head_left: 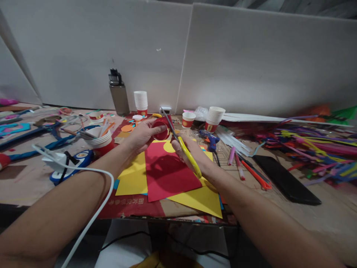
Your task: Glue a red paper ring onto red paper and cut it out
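Observation:
My left hand is closed around a red paper cup, its thumb pressed on the near side. In my right hand is a pair of scissors with yellow handles. The blades point up and away, right beside the cup; whether they touch it I cannot tell. Under both hands lies a red paper sheet on top of yellow sheets, with a little blue paper peeking out at the edges. A yellow round piece rests at the red sheet's far edge.
Stacked paper cups, another cup stack and a bottle stand near the wall. A cup of tools is left. A blue glue gun, markers, a black phone-like slab and pipe cleaners lie right. A white cable crosses my left forearm.

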Action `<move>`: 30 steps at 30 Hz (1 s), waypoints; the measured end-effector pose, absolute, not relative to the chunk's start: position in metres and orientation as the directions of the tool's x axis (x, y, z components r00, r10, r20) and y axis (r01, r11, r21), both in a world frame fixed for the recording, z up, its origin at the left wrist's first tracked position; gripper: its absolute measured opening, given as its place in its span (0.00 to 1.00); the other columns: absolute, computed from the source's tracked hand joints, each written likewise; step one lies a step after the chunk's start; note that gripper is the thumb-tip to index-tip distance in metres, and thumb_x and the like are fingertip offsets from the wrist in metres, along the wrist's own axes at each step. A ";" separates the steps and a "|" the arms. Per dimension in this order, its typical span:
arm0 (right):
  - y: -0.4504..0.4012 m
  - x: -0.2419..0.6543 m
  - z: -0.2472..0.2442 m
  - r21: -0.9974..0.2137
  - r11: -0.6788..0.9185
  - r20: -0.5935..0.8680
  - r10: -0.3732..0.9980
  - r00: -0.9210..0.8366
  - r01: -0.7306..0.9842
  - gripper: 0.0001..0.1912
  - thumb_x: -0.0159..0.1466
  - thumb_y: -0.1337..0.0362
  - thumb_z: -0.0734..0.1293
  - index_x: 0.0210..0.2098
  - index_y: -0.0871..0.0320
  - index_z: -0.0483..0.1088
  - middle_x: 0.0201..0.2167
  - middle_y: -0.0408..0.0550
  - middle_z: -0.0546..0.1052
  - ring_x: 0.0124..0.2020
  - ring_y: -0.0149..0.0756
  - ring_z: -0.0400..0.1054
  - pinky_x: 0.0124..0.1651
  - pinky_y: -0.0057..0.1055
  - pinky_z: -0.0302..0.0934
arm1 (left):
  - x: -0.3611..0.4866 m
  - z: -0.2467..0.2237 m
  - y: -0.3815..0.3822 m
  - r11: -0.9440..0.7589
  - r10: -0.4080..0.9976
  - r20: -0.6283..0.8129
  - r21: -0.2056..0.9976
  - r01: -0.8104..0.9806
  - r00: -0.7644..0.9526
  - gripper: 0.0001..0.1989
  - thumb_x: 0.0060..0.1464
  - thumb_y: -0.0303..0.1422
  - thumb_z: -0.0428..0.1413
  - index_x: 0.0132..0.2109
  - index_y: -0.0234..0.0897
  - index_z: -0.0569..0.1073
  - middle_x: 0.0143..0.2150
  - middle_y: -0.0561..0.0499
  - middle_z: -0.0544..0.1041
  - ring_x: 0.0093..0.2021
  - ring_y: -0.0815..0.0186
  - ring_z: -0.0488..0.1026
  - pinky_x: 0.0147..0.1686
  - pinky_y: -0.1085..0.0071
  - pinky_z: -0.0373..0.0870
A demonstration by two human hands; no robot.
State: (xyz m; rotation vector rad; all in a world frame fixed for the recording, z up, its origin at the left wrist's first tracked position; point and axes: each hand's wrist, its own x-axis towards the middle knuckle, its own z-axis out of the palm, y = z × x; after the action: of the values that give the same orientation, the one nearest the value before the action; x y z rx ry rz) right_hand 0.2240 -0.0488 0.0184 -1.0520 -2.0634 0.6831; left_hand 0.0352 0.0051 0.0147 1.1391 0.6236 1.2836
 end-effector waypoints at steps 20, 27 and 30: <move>-0.043 0.228 0.016 -0.645 0.582 0.382 0.807 -0.451 0.495 0.22 0.67 0.42 0.57 0.31 0.55 0.58 0.28 0.41 0.65 0.29 0.32 0.56 0.31 0.31 0.50 | 0.023 0.026 0.005 -0.140 0.928 0.211 0.961 -0.237 0.307 0.14 0.37 0.31 0.70 0.34 0.31 0.81 0.31 0.48 0.80 0.31 0.68 0.73 0.38 0.72 0.69; -0.043 0.227 0.016 -0.660 0.550 0.363 0.830 -0.423 0.512 0.21 0.66 0.43 0.59 0.31 0.55 0.59 0.27 0.41 0.65 0.28 0.31 0.56 0.30 0.31 0.49 | 0.024 0.025 0.005 -0.118 0.941 0.191 0.959 -0.258 0.279 0.17 0.34 0.31 0.71 0.35 0.30 0.81 0.30 0.48 0.79 0.31 0.68 0.74 0.37 0.72 0.69; -0.044 0.225 0.016 -0.678 0.518 0.353 0.852 -0.387 0.522 0.21 0.67 0.44 0.58 0.30 0.55 0.58 0.25 0.40 0.63 0.26 0.30 0.55 0.29 0.31 0.48 | 0.033 0.020 0.004 -0.086 0.965 0.171 0.923 -0.376 0.199 0.17 0.35 0.31 0.71 0.35 0.30 0.79 0.30 0.49 0.79 0.30 0.69 0.73 0.35 0.73 0.69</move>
State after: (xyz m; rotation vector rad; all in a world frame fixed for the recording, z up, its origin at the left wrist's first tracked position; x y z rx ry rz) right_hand 0.2253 -0.0444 0.0158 -1.1154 -2.0694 0.6137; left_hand 0.0332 0.0043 0.0199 1.1219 0.7035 1.2842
